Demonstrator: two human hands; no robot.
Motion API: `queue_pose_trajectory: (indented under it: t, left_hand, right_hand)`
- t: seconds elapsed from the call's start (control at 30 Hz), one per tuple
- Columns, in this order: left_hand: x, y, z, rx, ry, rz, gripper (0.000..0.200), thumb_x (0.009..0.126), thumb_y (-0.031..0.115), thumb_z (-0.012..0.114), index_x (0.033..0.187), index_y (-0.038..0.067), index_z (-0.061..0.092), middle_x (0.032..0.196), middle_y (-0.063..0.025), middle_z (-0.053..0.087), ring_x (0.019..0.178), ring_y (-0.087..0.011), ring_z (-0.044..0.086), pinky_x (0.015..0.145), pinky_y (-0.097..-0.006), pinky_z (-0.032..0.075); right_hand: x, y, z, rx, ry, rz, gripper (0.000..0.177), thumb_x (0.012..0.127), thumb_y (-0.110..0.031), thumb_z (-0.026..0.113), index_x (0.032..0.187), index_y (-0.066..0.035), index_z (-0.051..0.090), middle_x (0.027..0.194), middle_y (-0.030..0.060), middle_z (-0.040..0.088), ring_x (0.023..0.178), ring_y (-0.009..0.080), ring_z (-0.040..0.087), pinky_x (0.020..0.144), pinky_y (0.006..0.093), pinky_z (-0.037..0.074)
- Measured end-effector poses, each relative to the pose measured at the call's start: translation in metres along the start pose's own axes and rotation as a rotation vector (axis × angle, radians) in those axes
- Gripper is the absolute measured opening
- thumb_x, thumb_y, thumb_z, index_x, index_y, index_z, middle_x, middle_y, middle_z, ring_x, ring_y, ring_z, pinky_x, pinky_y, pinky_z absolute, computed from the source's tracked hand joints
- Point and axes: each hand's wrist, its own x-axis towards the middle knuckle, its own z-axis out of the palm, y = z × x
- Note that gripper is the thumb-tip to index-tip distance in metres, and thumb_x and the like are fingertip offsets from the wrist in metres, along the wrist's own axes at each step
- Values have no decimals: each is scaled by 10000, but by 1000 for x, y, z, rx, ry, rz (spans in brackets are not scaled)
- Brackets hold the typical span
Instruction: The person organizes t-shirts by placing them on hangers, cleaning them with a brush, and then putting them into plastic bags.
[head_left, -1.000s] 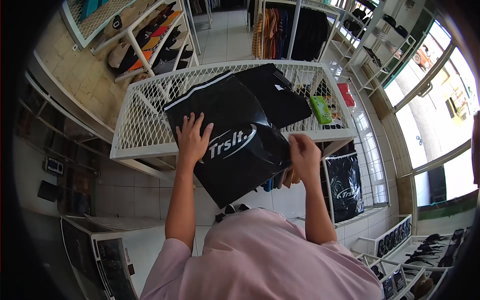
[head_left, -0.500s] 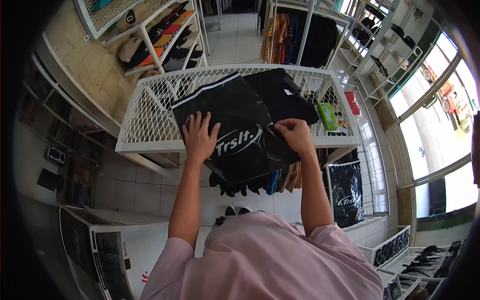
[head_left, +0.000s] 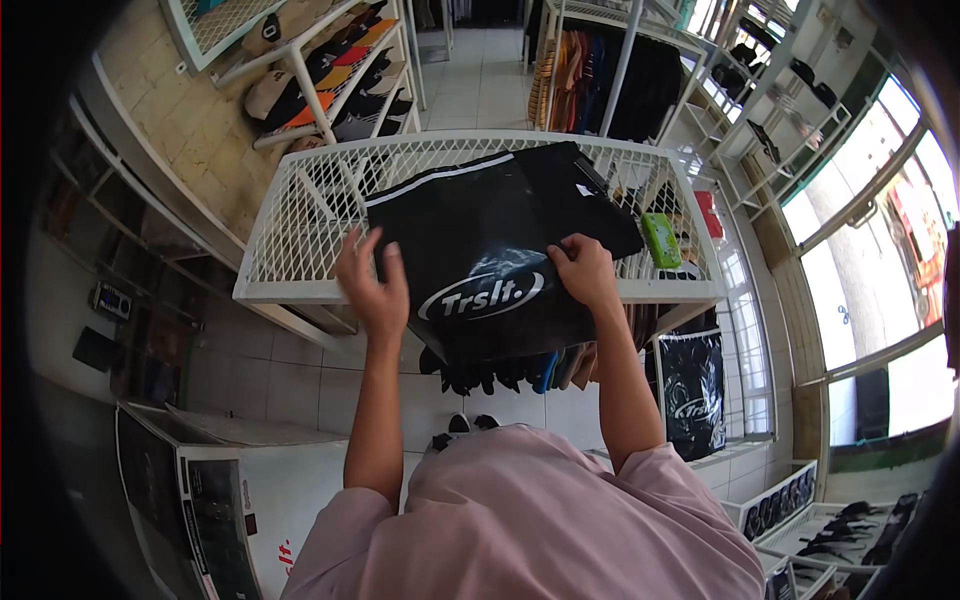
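Note:
A black plastic bag (head_left: 450,225) with a white "Trslt." logo and a white strip along its far edge lies on the white mesh table (head_left: 300,255), its near part hanging over the front edge. My right hand (head_left: 586,272) pinches the bag's right side between thumb and fingers. Off the bag's left edge, my left hand (head_left: 372,285) is lifted with its fingers apart and nothing in it. A folded black garment (head_left: 585,205) with a small white label lies beside the bag, partly beneath it.
A green packet (head_left: 661,240) and a red item (head_left: 709,214) sit at the table's right end. Dark clothes hang below the front edge. A cap rack (head_left: 320,115) stands at the far left, and another "Trslt." bag (head_left: 692,390) hangs low on the right.
My left hand has come off the bag's surface and moved left of it. The bag has turned slightly and its logo now lies flatter. My right hand stays at the bag's right side.

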Motion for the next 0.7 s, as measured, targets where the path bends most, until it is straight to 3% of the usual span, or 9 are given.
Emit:
queue_pose_trajectory:
  t: [0.07, 0.17, 0.27, 0.33, 0.47, 0.5, 0.7]
  left_hand:
    - [-28, -18, -21, -47, 208, -184, 353, 1076, 320, 684, 1310, 56, 658, 1366, -158, 618, 1301, -303, 579, 1130, -452, 423]
    - [-68, -18, -32, -443, 187, -848, 320, 1071, 311, 701, 1219, 36, 632, 1281, -93, 627, 1184, -211, 601, 1067, -374, 460]
    - [-88, -16, -37, -870, -211, -1165, 291, 1073, 318, 709, 1171, 52, 648, 1162, -40, 656, 1094, -123, 602, 1004, -305, 458]
    - [-91, -16, -37, -842, -230, -1029, 263, 1075, 306, 704, 1134, 52, 664, 1070, -14, 674, 1028, -94, 604, 961, -279, 455]
    - [-75, -11, -67, -808, -264, -917, 228, 1078, 281, 694, 1049, 54, 695, 971, 12, 692, 947, -70, 603, 890, -241, 451]
    - [-69, -8, -76, -826, -234, -905, 237, 1077, 272, 693, 1057, 37, 719, 1002, -1, 725, 932, -68, 622, 873, -240, 470]
    - [-50, -18, -137, -767, -93, -931, 340, 1096, 285, 664, 1191, -31, 742, 1095, -33, 765, 949, -74, 648, 874, -258, 505]
  right_hand:
    - [-6, -7, -5, -63, 13, 10, 504, 914, -453, 779, 1061, 30, 784, 949, 249, 783, 946, 424, 771, 886, 473, 593]
    - [-6, -23, -8, -112, 45, 26, 495, 899, -441, 795, 1034, 35, 788, 935, 251, 783, 930, 430, 772, 872, 475, 597]
    - [1, -28, -5, -111, 16, 44, 490, 895, -428, 799, 1005, 49, 784, 917, 253, 780, 940, 437, 770, 863, 477, 595]
    - [8, -25, -3, -84, -44, 37, 491, 903, -431, 792, 999, 51, 781, 918, 255, 779, 953, 445, 766, 859, 483, 592]
    - [6, -34, 3, 87, -224, 60, 493, 907, -434, 803, 889, 51, 717, 705, 149, 669, 655, 221, 632, 658, 405, 498]
    - [2, -44, 8, 147, -236, 92, 511, 926, -431, 799, 831, 52, 666, 644, 93, 580, 630, 142, 500, 606, 372, 431]
    - [-14, -116, 63, 203, -300, -133, 411, 1038, -329, 699, 891, 54, 690, 629, 123, 568, 606, 139, 492, 598, 369, 440]
